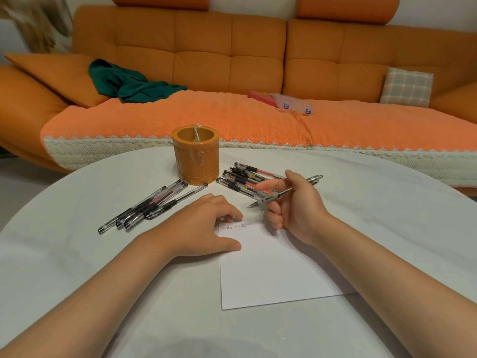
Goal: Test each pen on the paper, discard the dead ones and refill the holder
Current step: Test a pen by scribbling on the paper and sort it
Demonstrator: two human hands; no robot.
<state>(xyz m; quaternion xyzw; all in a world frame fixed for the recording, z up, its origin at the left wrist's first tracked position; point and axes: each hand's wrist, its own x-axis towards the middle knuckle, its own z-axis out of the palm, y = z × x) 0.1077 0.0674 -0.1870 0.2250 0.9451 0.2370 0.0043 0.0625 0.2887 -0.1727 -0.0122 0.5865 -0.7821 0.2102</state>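
My right hand is gripping a pen in its fingers, tip near the paper; my left hand is pressing relaxed fingers on its corner.

Holder on table; pen groups either side; paper nearer, sofa behind.

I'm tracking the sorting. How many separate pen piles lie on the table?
2. The left pile lies left of the holder, beyond the left hand; the right pile lies right of it, partly hidden behind the right hand, which holds a further pen.
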